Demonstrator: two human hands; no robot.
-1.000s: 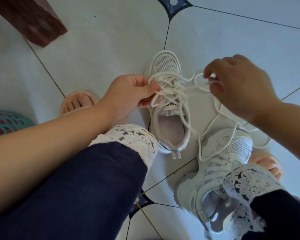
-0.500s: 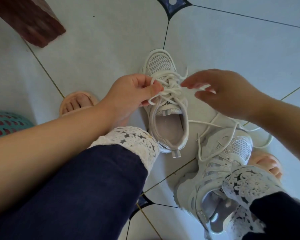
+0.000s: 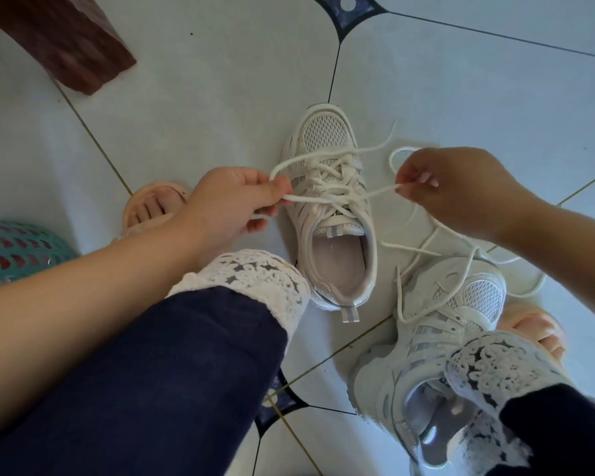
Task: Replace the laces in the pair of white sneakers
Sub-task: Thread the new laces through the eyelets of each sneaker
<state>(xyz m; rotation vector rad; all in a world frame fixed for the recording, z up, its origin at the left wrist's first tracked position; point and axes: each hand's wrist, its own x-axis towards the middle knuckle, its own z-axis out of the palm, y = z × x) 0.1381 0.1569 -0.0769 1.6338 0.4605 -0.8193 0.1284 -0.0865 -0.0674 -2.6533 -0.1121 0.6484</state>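
A white mesh sneaker (image 3: 337,269) stands on the tiled floor, toe pointing away from me, with a cream lace (image 3: 327,182) crossed over its tongue. My left hand (image 3: 231,204) pinches a loop of that lace to the left of the shoe. My right hand (image 3: 461,194) pinches the other strand on the right side and holds it taut across the shoe. The second white sneaker (image 3: 437,341) lies at the lower right, partly under my right trouser cuff. A loose lace (image 3: 437,252) trails over its toe onto the floor.
My legs in dark trousers with white lace cuffs fill the lower frame, and my feet wear pink sandals (image 3: 145,214). A teal basket (image 3: 18,249) sits at the left edge. A dark red wooden furniture leg (image 3: 66,39) stands at the upper left.
My right hand has drawn back to the right, pinching a strand and pulling it taut. My left hand has shifted slightly left, drawing its loop out from the shoe.
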